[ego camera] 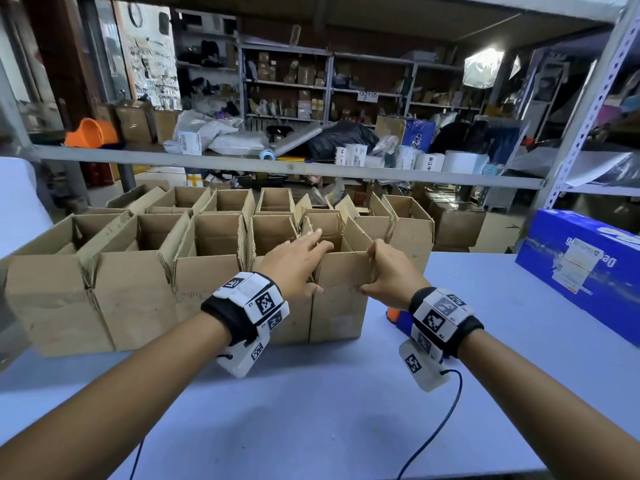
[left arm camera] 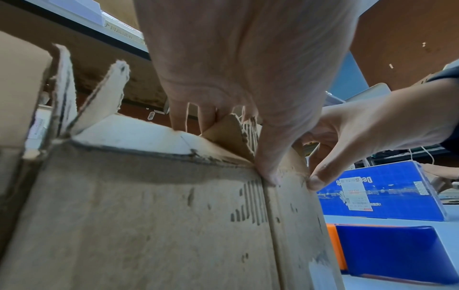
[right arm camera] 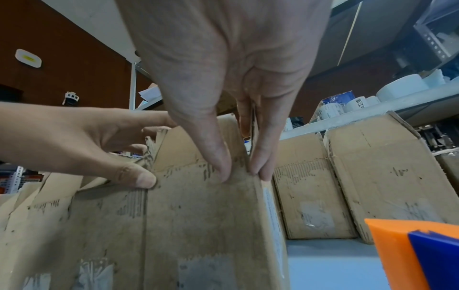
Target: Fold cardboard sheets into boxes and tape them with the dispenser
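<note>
Hands (ego camera: 301, 265) — on box (ego camera: 341, 299) rim

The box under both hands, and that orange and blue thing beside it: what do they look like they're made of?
The box looks like brown corrugated cardboard, matt and scuffed: fluted ribs show at its torn flap edges, with old tape patches lower down. The left hand and right hand hold its top rim. The orange and blue thing looks like smooth moulded plastic with a slight sheen; probably the tape dispenser, though only part shows.
</note>
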Tool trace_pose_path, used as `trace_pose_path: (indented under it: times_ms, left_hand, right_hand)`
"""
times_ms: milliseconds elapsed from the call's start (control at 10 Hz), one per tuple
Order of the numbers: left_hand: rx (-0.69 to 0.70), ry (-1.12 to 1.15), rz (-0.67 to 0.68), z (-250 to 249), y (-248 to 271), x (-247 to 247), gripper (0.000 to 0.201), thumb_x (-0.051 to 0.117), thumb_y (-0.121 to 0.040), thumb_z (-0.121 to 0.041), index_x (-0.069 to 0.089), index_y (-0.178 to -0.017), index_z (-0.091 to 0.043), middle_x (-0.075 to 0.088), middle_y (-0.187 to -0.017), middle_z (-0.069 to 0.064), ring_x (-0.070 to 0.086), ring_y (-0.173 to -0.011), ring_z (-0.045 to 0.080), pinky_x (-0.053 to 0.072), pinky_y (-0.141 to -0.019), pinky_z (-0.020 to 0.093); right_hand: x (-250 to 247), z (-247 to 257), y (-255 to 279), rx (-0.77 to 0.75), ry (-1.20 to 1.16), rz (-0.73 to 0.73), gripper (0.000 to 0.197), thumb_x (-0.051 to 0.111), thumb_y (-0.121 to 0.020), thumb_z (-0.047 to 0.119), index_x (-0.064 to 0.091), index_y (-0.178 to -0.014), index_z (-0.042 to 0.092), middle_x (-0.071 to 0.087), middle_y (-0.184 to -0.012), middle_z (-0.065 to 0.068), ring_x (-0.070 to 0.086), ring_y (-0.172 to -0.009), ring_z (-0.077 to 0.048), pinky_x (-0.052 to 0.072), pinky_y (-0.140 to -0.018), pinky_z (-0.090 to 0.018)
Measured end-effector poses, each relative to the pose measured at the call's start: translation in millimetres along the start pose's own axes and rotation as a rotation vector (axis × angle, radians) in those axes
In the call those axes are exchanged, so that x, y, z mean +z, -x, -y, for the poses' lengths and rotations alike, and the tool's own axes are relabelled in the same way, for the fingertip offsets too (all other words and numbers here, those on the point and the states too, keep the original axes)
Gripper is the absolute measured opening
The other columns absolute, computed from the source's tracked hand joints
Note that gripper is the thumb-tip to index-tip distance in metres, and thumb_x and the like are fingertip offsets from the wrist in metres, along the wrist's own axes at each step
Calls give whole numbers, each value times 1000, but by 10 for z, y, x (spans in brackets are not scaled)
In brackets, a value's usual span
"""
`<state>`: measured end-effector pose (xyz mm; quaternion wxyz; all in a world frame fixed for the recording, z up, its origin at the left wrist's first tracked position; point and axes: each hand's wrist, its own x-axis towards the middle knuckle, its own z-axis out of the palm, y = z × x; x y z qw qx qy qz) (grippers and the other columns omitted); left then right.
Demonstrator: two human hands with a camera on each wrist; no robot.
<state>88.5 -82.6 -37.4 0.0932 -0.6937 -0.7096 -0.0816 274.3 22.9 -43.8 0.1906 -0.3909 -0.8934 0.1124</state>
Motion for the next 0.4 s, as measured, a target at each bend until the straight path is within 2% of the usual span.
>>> trace_pose_path:
  times_ms: [200,300,400]
  left_hand:
    - [-23,13,-1,29,-29,43,89,73,-85,-44,21,-155,-25,7,-167,0,9,-154,17,24,-122,41]
    - [-17,36,2,8,24,-57,90,70,-87,-45,17,-157,-25,8,-167,1,7,-154,17,17,-124,41]
    - [-1,180,-100,5,216,-159,80,65,-90,-47,23,-156,-27,21,-163,-1,15,-152,16,19,-123,39]
  right_hand:
    - [3,12,35,-4,4,-23,47,80,-80,20,47,-114,14,58,-118,-8,56,-102,-27,52,-88,-46]
    - [-37,60,89,2,17,11,54,81,-81,23,48,-122,14,56,-127,-9,55,-108,-27,50,-93,-44]
    - [-165,101,154,-30,-53,-57,76,83,-82,27,42,-145,16,37,-152,-8,41,-135,-27,40,-112,-39]
